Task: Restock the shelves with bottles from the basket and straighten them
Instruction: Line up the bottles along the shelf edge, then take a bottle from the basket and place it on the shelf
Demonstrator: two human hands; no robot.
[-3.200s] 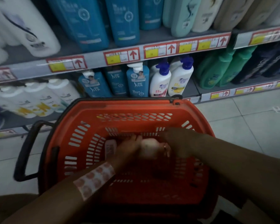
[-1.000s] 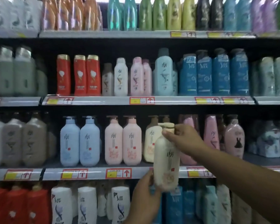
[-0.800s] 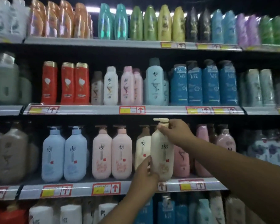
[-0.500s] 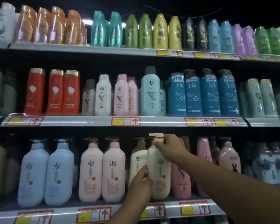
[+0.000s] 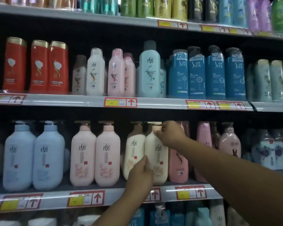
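Observation:
A cream pump bottle (image 5: pixel 158 154) stands upright on the lower shelf (image 5: pixel 55 199), right beside a matching cream bottle (image 5: pixel 133 152). My right hand (image 5: pixel 169 132) grips its neck just under the pump head. My left hand (image 5: pixel 141 175) holds the bottle's lower left side, fingers wrapped round it. To the left stand two pale pink pump bottles (image 5: pixel 95 154) and two light blue ones (image 5: pixel 33 155). The basket is out of view.
Darker pink bottles (image 5: pixel 178 167) stand right of the cream bottle. The shelf above (image 5: pixel 153 102) carries red, white, pink, pale blue and blue bottles. Red and yellow price tags (image 5: pixel 86 199) line the shelf edges. More bottles fill the top and bottom shelves.
Both hands lifted the cream bottle out of the basket, raised it to the lower shelf and pushed it back until it stands beside the matching bottle. The view closed in on the shelf.

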